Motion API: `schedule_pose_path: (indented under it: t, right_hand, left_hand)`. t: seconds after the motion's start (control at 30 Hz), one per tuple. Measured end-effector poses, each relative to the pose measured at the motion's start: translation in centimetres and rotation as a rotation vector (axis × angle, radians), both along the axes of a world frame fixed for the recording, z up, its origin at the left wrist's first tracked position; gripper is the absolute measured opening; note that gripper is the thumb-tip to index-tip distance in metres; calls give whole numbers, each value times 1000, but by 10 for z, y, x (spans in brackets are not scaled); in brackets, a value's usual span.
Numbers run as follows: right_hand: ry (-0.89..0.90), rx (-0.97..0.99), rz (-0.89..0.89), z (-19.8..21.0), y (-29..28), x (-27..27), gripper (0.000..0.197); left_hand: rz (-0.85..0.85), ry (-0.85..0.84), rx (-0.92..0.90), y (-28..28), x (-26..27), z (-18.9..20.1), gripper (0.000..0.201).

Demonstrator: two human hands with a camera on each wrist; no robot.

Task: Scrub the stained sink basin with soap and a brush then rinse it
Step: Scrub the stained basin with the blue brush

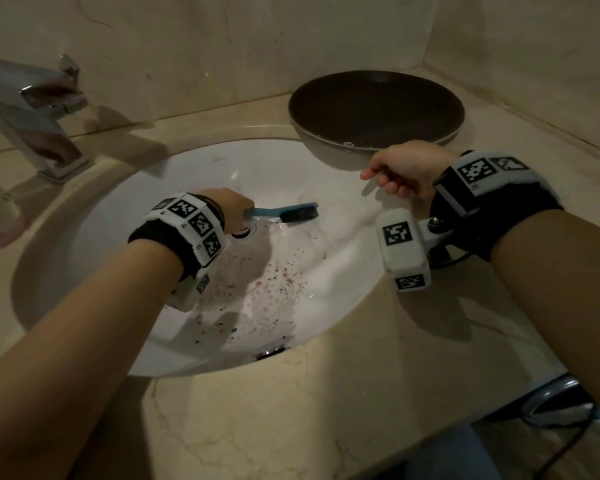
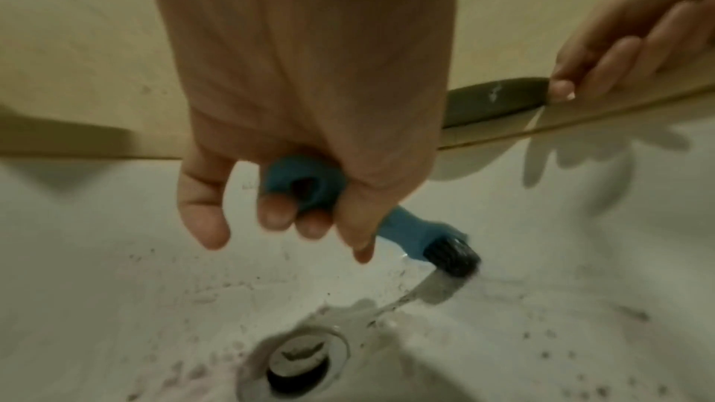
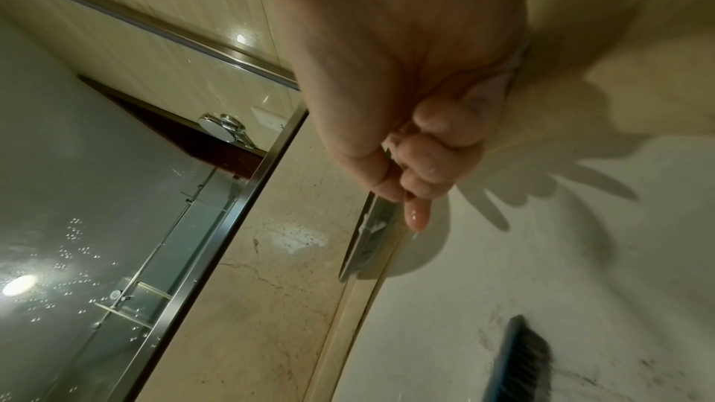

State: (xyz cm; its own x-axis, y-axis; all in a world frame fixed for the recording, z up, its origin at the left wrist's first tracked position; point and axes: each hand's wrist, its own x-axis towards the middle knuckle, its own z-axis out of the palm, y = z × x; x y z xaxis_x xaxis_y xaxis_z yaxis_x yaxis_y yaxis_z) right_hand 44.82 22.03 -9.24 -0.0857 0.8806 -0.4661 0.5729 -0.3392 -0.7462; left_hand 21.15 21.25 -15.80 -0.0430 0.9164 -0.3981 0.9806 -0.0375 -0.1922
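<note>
The left hand [image 1: 234,209] grips the blue plastic black-bristled brush [image 1: 284,213]; press bristles flat across the speckled white ceramic sink basin [image 1: 136,220]. The right hand [image 1: 406,171] curls, grasp unclear.

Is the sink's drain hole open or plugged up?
Open, it seems: the left wrist view shows a dark gap under the raised stopper, and no water pools in the sink.

A bathroom, by the look of it: a white oval ceramic sink basin [image 1: 118,220] is sunk into a beige marble counter [image 1: 291,410], with a square chrome mixer tap [image 1: 45,109] at its rim. A metal-framed glass panel [image 3: 77,194] flecked with water drops rises along the counter's edge
</note>
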Motion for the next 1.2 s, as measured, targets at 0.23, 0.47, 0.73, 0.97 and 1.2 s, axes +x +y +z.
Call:
schedule_pose_path:
  t: [0.23,0.47,0.73,0.97,1.2]
  right_hand:
    - [-15,4,7,2,1,2,28]
    - [-26,10,27,1,-1,1,29]
    - [-30,3,40,3,-2,1,28]
    - [-14,14,25,4,-2,2,29]
    - [32,59,-12,-2,-1,3,26]
  left_hand:
    - [150,-117,-10,-3,5,-10,42]
    - [197,-129,-84,-6,-4,-22,44]
    - [141,-111,-124,-7,9,-20,37]
    - [319,-479,-260,-13,0,-10,14]
    - [386,-406,-117,-11,5,-10,35]
